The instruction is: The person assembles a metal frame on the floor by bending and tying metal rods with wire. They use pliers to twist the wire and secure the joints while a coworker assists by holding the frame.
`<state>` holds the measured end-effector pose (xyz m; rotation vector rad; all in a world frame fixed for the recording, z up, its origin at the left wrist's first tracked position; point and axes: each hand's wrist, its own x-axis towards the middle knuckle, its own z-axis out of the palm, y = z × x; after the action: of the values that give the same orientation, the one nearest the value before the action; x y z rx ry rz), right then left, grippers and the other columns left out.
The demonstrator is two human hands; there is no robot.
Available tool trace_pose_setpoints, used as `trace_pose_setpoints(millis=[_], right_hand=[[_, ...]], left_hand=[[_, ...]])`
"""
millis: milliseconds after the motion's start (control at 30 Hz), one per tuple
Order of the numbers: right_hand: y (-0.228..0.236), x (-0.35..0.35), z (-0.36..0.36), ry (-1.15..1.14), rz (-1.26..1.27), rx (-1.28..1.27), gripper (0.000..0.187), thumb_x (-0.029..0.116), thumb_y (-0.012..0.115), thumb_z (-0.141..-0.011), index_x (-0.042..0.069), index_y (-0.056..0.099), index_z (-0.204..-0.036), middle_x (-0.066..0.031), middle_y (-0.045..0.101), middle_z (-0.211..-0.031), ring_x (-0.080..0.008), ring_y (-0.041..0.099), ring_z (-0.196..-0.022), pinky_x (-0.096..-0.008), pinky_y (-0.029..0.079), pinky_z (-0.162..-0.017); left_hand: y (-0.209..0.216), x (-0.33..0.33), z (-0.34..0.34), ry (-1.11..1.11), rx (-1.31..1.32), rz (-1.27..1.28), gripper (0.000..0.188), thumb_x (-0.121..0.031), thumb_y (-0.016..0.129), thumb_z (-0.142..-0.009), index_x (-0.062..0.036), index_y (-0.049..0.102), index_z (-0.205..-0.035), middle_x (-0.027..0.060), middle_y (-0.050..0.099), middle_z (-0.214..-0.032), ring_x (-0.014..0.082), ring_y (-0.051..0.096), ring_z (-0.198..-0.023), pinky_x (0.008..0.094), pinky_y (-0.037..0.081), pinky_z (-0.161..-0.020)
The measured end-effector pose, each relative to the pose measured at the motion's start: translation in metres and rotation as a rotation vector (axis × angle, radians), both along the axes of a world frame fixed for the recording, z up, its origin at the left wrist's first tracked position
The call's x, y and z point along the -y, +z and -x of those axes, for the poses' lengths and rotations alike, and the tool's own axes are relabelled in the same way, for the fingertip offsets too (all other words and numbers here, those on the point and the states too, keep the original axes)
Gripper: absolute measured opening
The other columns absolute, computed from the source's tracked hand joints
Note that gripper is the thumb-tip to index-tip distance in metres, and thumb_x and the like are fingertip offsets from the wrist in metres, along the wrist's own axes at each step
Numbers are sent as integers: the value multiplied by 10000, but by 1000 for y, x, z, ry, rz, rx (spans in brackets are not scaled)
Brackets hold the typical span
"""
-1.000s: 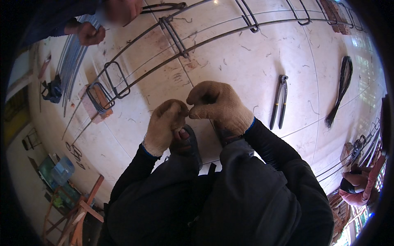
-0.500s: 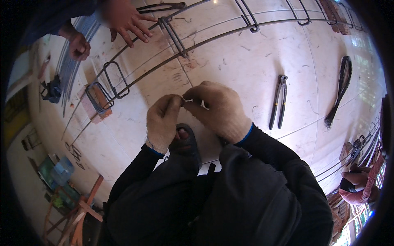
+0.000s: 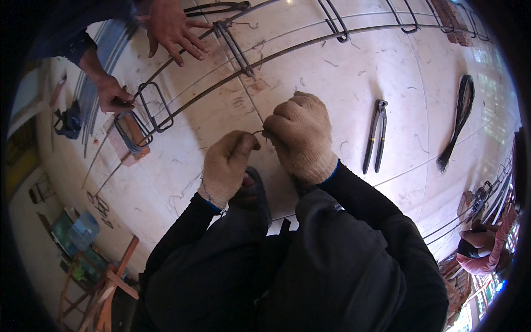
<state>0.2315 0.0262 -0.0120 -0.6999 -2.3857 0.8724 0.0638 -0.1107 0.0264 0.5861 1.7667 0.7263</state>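
Both of my hands wear tan knit gloves and meet above my sandalled foot (image 3: 259, 193). My left hand (image 3: 228, 166) is closed in a pinch on one end of a short, thin tie wire (image 3: 257, 132). On the wire's other end my right hand (image 3: 301, 135) is closed too, its fingers curled over. Only a small bit of the wire shows between the gloves. Ahead of my hands lies a frame of long steel bars (image 3: 207, 98) with bent rectangular stirrups (image 3: 238, 52). To the right, pincers (image 3: 376, 135) with dark handles rest on the tiled floor.
A bundle of black wire (image 3: 458, 122) lies far right. At the left, stirrups lean on a brick (image 3: 131, 149). A co-worker's spread hand (image 3: 176, 33) is over the frame; the other hand (image 3: 113, 95) is near the stirrups. Another person (image 3: 487, 249) is at the right edge.
My hands have drawn slightly apart, showing wire between them, and my right hand has turned knuckles-up. The co-worker's lower hand has moved right to the stirrups.
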Motion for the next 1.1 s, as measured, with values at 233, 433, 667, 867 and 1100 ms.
trace_pose_setpoints(millis=[233, 433, 667, 867, 1100], right_hand=[[-18, -7, -13, -155, -138, -89, 240, 87, 864, -674, 139, 768, -888, -58, 668, -873, -349, 678, -890, -515, 547, -903], [-31, -22, -27, -191, 20, -56, 219, 91, 856, -746, 132, 773, -945, -81, 704, -996, -378, 672, -1007, -518, 524, -943], [7, -3, -23, -134, 136, 83, 712, 136, 934, -730, 97, 697, -1401, -171, 631, -1487, -408, 586, -1378, -530, 483, -1156], [-16, 11, 6, 63, 251, 415, 450, 113, 840, -853, 97, 746, -1293, -185, 769, -1194, -412, 713, -1191, -503, 575, -977], [1, 14, -14, 510, 571, 355, 199, 215, 612, -1058, 87, 756, -1108, -177, 769, -916, -406, 761, -847, -529, 600, -784]], left_hand=[[-7, 5, 3, -7, 29, -14, 311, -308, 597, -1161, -24, 723, -1145, 41, 715, -968, 89, 645, -609, 257, 536, -550], [-20, 16, 5, -47, -174, -58, 295, -258, 589, -1150, -7, 728, -1081, 50, 732, -936, 120, 650, -680, 281, 520, -591], [-42, 26, 16, -144, -305, -129, 310, -255, 571, -1156, 4, 724, -1081, 66, 732, -944, 134, 677, -715, 290, 544, -603], [-3, 3, 0, -43, -88, -7, 279, -227, 600, -1129, 11, 733, -1067, 87, 732, -932, 162, 701, -800, 318, 558, -692], [-22, 29, 3, -58, -246, -53, 123, -66, 660, -1047, 19, 744, -1074, 135, 767, -961, 190, 737, -930, 335, 577, -875]])
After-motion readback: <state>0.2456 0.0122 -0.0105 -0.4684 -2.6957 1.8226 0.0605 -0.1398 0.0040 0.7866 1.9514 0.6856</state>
